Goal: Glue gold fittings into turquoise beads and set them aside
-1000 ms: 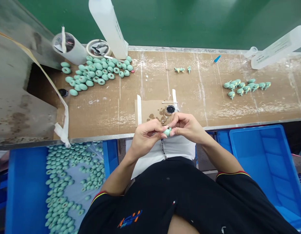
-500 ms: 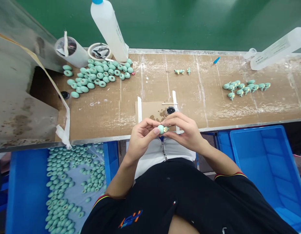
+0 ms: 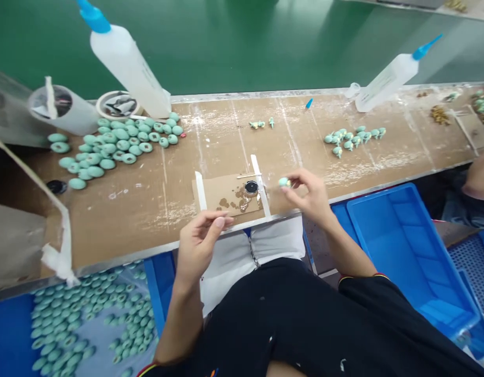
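Observation:
Between the thumb and fingers of my right hand (image 3: 307, 195) is a small green egg-shaped piece (image 3: 283, 181) with a yellow part, held just above the table to the right of a taped cardboard sheet (image 3: 229, 183). My left hand (image 3: 200, 242) is at the table's front edge, by the sheet's lower left; its thumb and fingertips are close together, and whether anything is between them is too small to tell. On the sheet are a small black pot (image 3: 251, 187), a thin stick (image 3: 247, 176) and wet brown spots.
Green egg pieces (image 3: 122, 133) are piled at the left, near a glue bottle (image 3: 127, 65). Assembled pieces (image 3: 348, 145) lie right of centre, before another bottle (image 3: 386, 82). Blue bins (image 3: 406, 251) stand below the edge. A person's arm (image 3: 481, 175) shows at far right.
My hands have separated. My right hand has moved right and away from my body with the green piece; my left hand has let go of it. The view has turned rightward.

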The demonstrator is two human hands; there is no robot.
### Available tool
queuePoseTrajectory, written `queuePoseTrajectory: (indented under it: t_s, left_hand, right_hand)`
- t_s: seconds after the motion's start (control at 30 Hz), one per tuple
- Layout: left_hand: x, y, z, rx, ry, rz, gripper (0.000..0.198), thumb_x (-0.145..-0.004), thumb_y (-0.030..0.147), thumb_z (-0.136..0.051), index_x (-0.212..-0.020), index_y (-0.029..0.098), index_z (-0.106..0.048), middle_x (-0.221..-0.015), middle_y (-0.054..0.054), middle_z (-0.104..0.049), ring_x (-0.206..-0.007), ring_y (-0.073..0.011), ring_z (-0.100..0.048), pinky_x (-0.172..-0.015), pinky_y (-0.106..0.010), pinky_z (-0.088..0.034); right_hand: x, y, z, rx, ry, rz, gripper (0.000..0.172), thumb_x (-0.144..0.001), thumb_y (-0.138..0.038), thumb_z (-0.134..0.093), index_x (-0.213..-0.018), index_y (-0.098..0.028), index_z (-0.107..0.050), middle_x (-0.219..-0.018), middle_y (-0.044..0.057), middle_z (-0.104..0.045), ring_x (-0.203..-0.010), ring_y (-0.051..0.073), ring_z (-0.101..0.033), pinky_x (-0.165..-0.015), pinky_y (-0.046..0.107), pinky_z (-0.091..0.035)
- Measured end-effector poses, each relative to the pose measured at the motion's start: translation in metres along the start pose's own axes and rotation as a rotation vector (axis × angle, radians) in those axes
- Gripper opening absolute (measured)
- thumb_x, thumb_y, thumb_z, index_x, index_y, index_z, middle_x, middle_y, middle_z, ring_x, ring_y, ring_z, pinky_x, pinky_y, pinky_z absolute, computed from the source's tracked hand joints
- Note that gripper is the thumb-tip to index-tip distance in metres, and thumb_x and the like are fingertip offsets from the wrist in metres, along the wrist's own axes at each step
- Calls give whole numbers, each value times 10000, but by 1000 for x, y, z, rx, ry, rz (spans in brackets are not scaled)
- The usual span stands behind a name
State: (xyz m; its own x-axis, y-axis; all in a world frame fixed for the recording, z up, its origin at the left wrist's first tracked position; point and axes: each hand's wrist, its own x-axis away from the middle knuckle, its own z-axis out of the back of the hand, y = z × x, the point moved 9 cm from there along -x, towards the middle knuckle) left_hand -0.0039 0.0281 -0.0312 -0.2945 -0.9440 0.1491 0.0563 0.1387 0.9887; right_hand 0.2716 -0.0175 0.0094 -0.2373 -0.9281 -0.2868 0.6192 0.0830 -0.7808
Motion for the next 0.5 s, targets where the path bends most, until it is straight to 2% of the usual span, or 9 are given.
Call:
queuePoseTrajectory:
  t_s: [0.1, 0.17, 0.23, 0.33, 0.43, 0.5]
  left_hand:
    - [2, -15, 34, -23, 155, 19, 320, -839, 509, -813, -886, 196, -766, -797, -53, -796, -702, -179, -736, -685, -279, -614]
    - [3, -23, 55, -31, 255, 47, 273, -822, 474, -815, -857, 208, -762, -792, -38, -793, -694, -179, -726, -675, -281, -612]
    - [2, -27, 71, -46, 335, 77, 222, -801, 429, -818, -825, 216, -761, -790, -28, -793, -687, -184, -715, -659, -294, -614]
    - [-3, -23, 89, -65, 442, 70, 177, -741, 347, -840, -784, 200, -751, -763, -23, -775, -674, -177, -696, -632, -288, -611]
    - [-15, -16, 103, -112, 523, 22, 197, -722, 323, -822, -791, 169, -720, -761, -31, -733, -694, -174, -691, -583, -261, -586]
    - [-26, -13, 115, -193, 562, 11, 220, -755, 331, -784, -861, 158, -697, -850, -44, -704, -703, -181, -685, -522, -258, -547]
  right_hand:
    - [0, 83, 82, 189, 343, -264, 260, -859, -469, -718, -935, -224, -672, -841, 35, -708, -734, 188, -638, -718, 342, -565]
    - [6, 128, 134, 304, 539, -398, 249, -842, -456, -703, -899, -222, -640, -811, 36, -694, -740, 198, -641, -718, 353, -566]
    - [9, 161, 166, 364, 615, -482, 208, -828, -406, -695, -871, -219, -614, -808, 38, -689, -744, 203, -641, -747, 373, -573]
    - [4, 189, 182, 414, 618, -495, 174, -821, -366, -685, -846, -213, -604, -829, 47, -682, -762, 206, -636, -802, 404, -579]
    - [-5, 198, 177, 473, 578, -420, 170, -828, -366, -678, -873, -216, -612, -858, 48, -674, -786, 215, -635, -859, 432, -573]
    - [-8, 201, 171, 509, 545, -367, 176, -828, -368, -685, -886, -218, -614, -873, 52, -665, -806, 229, -641, -897, 451, -564]
